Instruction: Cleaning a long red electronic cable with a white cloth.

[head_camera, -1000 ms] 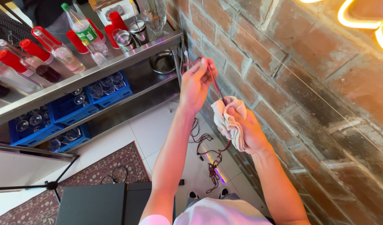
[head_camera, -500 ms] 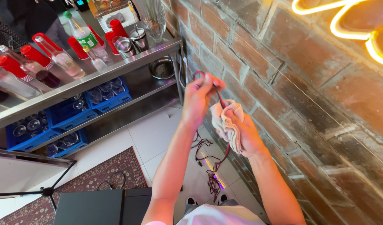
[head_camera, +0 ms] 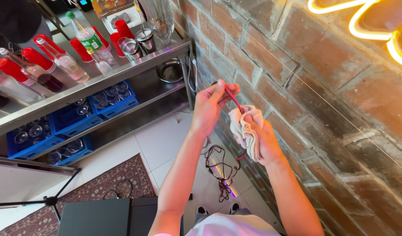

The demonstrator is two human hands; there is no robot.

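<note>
Red cable and cloth held up beside the brick wall (head_camera: 297, 78).

The left hand (head_camera: 212, 109) pinches the red cable (head_camera: 231, 98) between its fingertips, just off the wall. The right hand (head_camera: 260, 135) is clenched around a pale cloth (head_camera: 243, 129) wrapped about the cable lower down; the cable's slack hangs below the cloth, near the wall's foot.

One head camera looks steeply down (close over the arms) along the brick wall (head_camera: 323, 109) toward the floor (head_camera: 166, 144).
</note>
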